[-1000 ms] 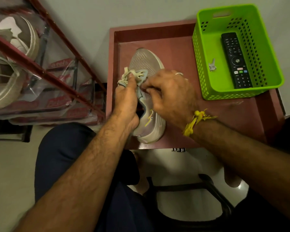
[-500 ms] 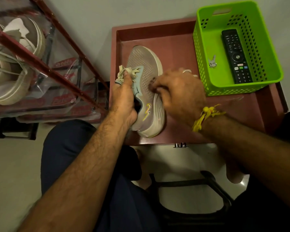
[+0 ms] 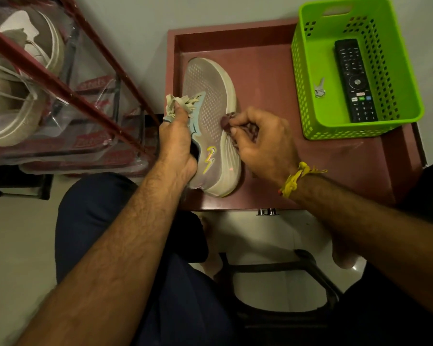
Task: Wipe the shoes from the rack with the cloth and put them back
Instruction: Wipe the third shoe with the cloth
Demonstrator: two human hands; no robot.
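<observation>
A grey mesh sneaker (image 3: 210, 96) with a cream sole and a yellow logo lies tilted on its side on the reddish-brown table (image 3: 265, 61). My left hand (image 3: 176, 143) grips its collar and tongue, the thumb up among the laces. My right hand (image 3: 263, 141) is shut on a small dark maroon cloth (image 3: 226, 122), pressed against the shoe's side at the sole line. Most of the cloth is hidden inside the fist. The shoe rack (image 3: 68, 83) stands at the left.
The rack has red bars and clear plastic covers, with pale shoes (image 3: 18, 96) on it. A green basket (image 3: 355, 68) at the table's right holds a remote (image 3: 355, 81) and a key (image 3: 319, 88). A dark stool frame (image 3: 285, 268) stands below the table; my knee is at the lower left.
My right hand has slid from the laces down to the shoe's right side with the cloth. The shoe has tipped further onto its side. My left hand keeps its grip.
</observation>
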